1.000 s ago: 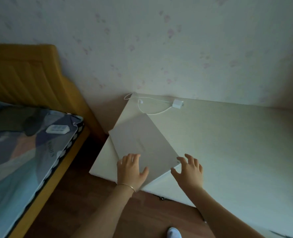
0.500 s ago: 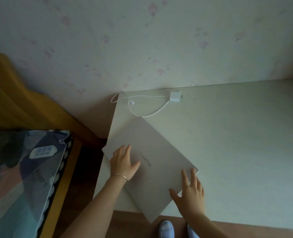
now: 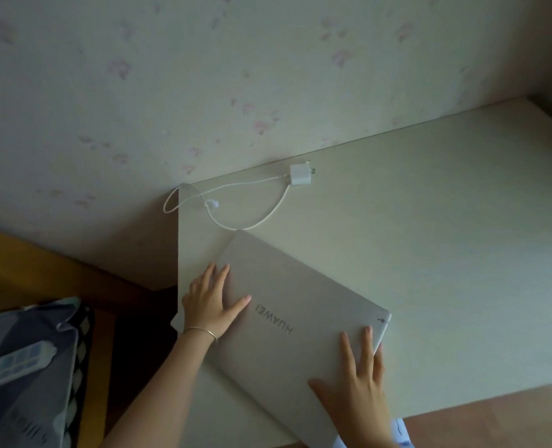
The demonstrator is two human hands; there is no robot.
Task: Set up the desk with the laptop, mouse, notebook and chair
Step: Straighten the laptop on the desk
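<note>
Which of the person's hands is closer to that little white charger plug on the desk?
Left. The left hand lies flat on the laptop at its far end, below and left of the charger plug. The right hand presses the laptop's near corner, farther away.

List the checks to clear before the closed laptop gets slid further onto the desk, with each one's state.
1. Both hands flat on the lid: left hand, right hand: ok.
2. laptop lid closed: ok.
3. Laptop fully on the desk: not ok, its left and near corners overhang.
4. charger and cable clear of the laptop: cannot tell, the cable meets its far corner.
5. Mouse, notebook and chair in view: not ok.
</note>
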